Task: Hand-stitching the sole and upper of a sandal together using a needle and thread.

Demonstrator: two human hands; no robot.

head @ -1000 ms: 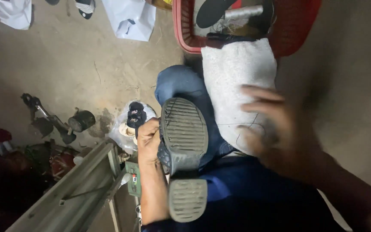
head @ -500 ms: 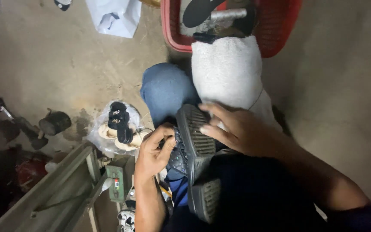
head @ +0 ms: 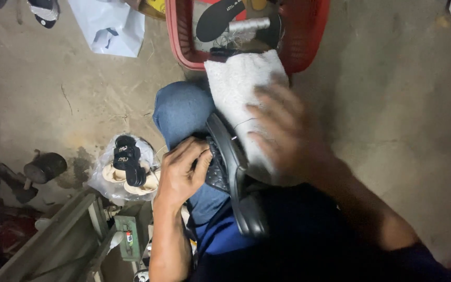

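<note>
My left hand [head: 182, 171] grips a black shoe [head: 232, 172] by its upper, holding it on its side across my lap over my blue jeans [head: 179, 108]. The shoe's sole edge faces right. My right hand [head: 288, 133] is blurred, fingers spread, hovering just right of the shoe and above a pale grey cloth [head: 246, 99] draped over my right leg. It holds nothing.
A red plastic basket [head: 309, 47] with a black insole and other items stands ahead of my knees. A clear bag of sandals [head: 126, 167] lies at left. A white bag [head: 113, 26], a dark hammer-like tool [head: 43, 167] and a grey metal frame [head: 53, 240] sit on the concrete floor.
The shoe has turned from sole-up onto its side. My right hand has lifted off the sole and moved up and right over the cloth. The view has shifted down slightly.
</note>
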